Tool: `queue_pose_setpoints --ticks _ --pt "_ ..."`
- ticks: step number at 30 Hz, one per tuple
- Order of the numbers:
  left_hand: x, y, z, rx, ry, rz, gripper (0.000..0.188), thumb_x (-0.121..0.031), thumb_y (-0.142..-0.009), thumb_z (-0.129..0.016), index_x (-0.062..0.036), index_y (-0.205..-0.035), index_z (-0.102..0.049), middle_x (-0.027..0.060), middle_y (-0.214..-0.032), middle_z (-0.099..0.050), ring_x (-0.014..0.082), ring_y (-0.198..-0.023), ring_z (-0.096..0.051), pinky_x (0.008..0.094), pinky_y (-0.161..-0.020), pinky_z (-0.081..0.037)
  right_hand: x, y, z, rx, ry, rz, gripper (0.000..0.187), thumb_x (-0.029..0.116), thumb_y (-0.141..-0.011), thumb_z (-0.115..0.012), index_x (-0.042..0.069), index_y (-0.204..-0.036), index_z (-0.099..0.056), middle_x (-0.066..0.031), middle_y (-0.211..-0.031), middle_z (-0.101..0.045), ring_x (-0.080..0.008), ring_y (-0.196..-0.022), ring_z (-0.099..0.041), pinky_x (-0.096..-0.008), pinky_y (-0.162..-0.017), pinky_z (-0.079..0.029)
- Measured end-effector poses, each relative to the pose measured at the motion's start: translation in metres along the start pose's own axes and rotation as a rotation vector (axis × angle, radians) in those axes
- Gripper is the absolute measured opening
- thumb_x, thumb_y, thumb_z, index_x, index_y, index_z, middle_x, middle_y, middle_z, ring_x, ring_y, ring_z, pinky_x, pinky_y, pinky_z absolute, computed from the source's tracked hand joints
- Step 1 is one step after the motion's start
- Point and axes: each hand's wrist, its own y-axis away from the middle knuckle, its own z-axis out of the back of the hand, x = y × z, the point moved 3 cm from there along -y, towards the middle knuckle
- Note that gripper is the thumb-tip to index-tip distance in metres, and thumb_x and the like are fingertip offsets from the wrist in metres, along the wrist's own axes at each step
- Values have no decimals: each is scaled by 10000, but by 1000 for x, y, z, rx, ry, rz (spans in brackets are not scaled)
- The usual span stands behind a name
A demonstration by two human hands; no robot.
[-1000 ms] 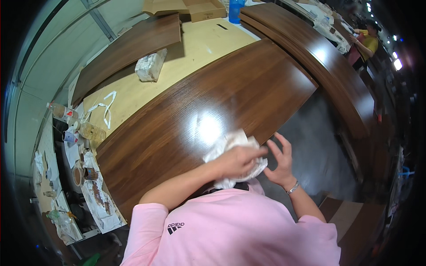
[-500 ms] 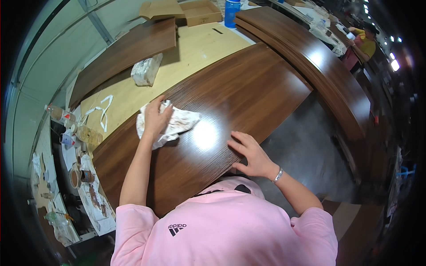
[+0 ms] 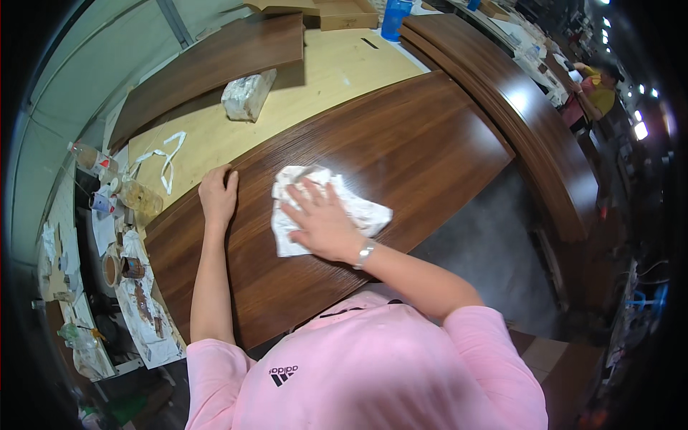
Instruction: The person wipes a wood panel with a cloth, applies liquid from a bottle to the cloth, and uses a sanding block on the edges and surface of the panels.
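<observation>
At centre-left, my left hand (image 3: 218, 197) rests at the brown panel's (image 3: 416, 150) upper edge, fingers bent; whether they grip it, I cannot tell. The panel's long axis slants from lower left to upper right. Mid-frame on it lies the white cloth (image 3: 358, 208), directly under my right hand (image 3: 321, 223), the nearer one, its longer spread running sideways to a corner at right. My right fingers are open, splayed flat, pointing upper left; that forearm slants in from lower right.
</observation>
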Motion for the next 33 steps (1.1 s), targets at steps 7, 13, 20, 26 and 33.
queue_pose_setpoints --ticks 7,13,20,26,33 --pt "-14 -2 4 2 -31 -15 252 -268 -885 -667 -72 -1044 -683 93 -1035 -645 294 -1035 -581 444 -916 -430 -183 43 56 -113 475 -413 482 152 -929 -506 -17 -1380 -490 -177 -1450 -471 -366 -1346 -412 -510 -1104 -329" --pt "-5 1 3 25 -61 31 248 -276 -887 -665 -76 -1033 -688 85 -1048 -642 292 -1045 -577 448 -927 -424 59 29 2 61 -159 88 527 109 -849 -579 78 -1374 -534 -145 -1475 -465 -337 -1394 -394 -496 -1172 -259" --pt "-4 2 9 16 -41 28 249 -275 -884 -666 -78 -1035 -686 86 -1055 -643 292 -1054 -572 445 -937 -420 -98 19 48 -90 101 -158 469 45 -873 -534 8 -1340 -536 -203 -1389 -525 -379 -1330 -442 -465 -1123 -341" --pt "-8 -1 7 7 -49 33 248 -278 -876 -673 -87 -1033 -695 84 -1042 -652 292 -1034 -587 440 -910 -437 -45 4 13 -96 105 -124 506 77 -874 -537 -59 -1359 -483 -239 -1444 -464 -386 -1375 -398 -465 -1169 -294" --pt "-5 2 7 24 -33 25 259 -268 -881 -667 -71 -1049 -690 90 -1043 -646 290 -1059 -573 441 -947 -417 -24 5 11 -91 -8 66 427 55 -832 -614 58 -1259 -602 -167 -1322 -579 -354 -1258 -516 -456 -1064 -411"
